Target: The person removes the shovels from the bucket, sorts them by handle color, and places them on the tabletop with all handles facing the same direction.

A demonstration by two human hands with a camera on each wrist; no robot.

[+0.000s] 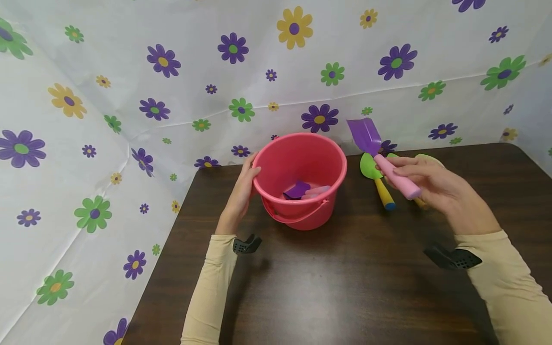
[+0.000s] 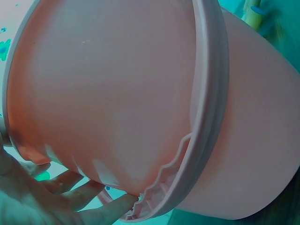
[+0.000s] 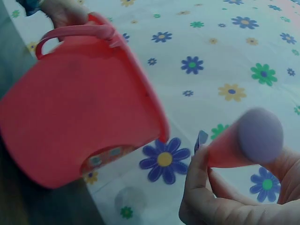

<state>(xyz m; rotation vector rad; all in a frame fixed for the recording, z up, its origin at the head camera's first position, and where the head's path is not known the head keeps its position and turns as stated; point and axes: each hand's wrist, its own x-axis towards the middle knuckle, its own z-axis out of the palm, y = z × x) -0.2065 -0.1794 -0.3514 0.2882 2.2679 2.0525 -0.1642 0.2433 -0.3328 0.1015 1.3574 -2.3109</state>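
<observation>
A pink bucket (image 1: 307, 219) stands upright on the table, its handle hanging down in front. My left hand (image 1: 236, 196) grips its left rim, thumb over the edge; in the left wrist view the fingers (image 2: 89, 192) lie along the outside. Inside lie a purple blade (image 1: 297, 190) and pink handles (image 1: 318, 190), partly hidden by the rim. Right of the bucket, my right hand (image 1: 446, 187) holds a toy shovel (image 1: 366, 136) by its pink handle, purple blade up and to the left. The handle's end (image 3: 260, 136) faces the camera in the right wrist view.
Below the held shovel lies a green tool with a yellow handle (image 1: 383, 191) and blue tip. More green and yellow pieces are partly hidden behind my right hand. The dark wooden table (image 1: 327, 287) meets a flower-printed sheet (image 1: 258, 48) at the back and left.
</observation>
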